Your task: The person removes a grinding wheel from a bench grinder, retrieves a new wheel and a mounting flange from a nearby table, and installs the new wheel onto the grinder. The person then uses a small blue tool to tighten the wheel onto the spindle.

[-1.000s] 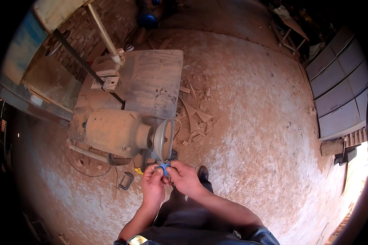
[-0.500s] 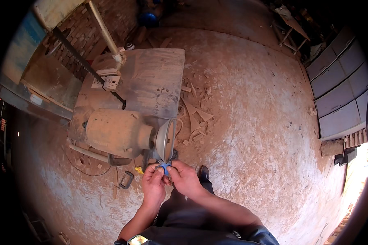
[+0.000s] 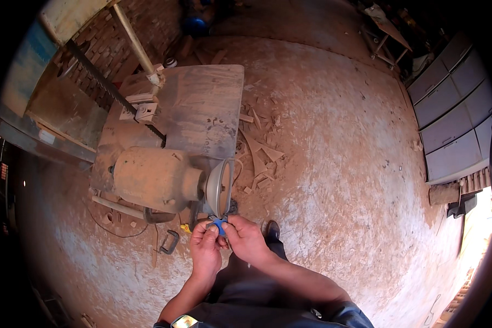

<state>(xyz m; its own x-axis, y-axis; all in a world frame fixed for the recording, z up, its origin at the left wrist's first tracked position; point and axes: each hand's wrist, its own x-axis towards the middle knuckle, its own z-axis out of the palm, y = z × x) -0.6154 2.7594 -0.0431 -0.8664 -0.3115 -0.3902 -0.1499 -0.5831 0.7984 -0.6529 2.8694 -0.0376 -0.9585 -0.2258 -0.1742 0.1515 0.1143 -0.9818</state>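
Both of my hands meet at the lower rim of a round metal wheel (image 3: 215, 188), gripping one small blue piece (image 3: 220, 224) between them. Its exact kind I cannot make out. My left hand (image 3: 205, 252) pinches it from the left with thumb and fingers, while my right hand (image 3: 247, 240) pinches it from the right. The piece is at the wheel's lower edge; whether it touches is too small to tell. The wheel sits on the shaft of a dust-covered electric motor (image 3: 150, 177), which lies on a machine table (image 3: 202, 98).
A toothed bandsaw blade (image 3: 106, 87) runs down to the table on the left. Below it, a C-clamp (image 3: 170, 242) and a yellow object (image 3: 185, 227) lie near my left hand. Wood offcuts (image 3: 262, 153) litter the dusty floor. Grey drawers (image 3: 451, 120) stand far right.
The view has shifted very slightly. A bit more of the blue piece shows between my fingers; both hands keep their grip at the wheel's lower edge.
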